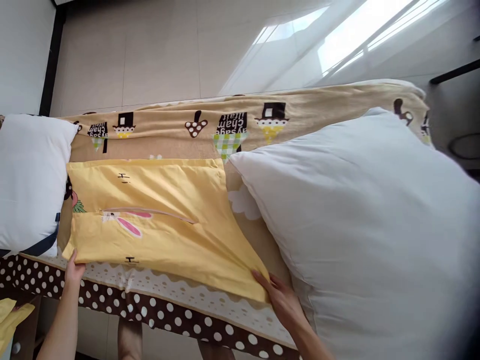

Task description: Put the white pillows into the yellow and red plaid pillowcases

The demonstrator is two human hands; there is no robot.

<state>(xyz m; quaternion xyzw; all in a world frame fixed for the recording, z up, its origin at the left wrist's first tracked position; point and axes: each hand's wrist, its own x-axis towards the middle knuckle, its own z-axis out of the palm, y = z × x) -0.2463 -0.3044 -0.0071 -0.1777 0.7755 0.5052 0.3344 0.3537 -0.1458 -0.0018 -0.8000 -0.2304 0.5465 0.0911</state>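
A yellow pillowcase (168, 245) printed with a rabbit and "Hi" lettering is spread over the bed, creased along its middle. At its near left corner my left hand (75, 270) pinches the fabric. My right hand (277, 297) grips the near right corner, thumb on top, and pulls it into a point. Close by on the right lies a large white pillow (360, 215), its edge beside my right hand. A smaller white pillow (30, 175) with a dark strap rests past the left end of the pillowcase.
Beneath everything is a narrow bed with a tan patterned sheet (318, 112) and a brown polka-dot border (161, 312). Tiled floor (161, 55) lies beyond it. More yellow fabric (13, 320) sits at the lower left. My legs show below the near edge.
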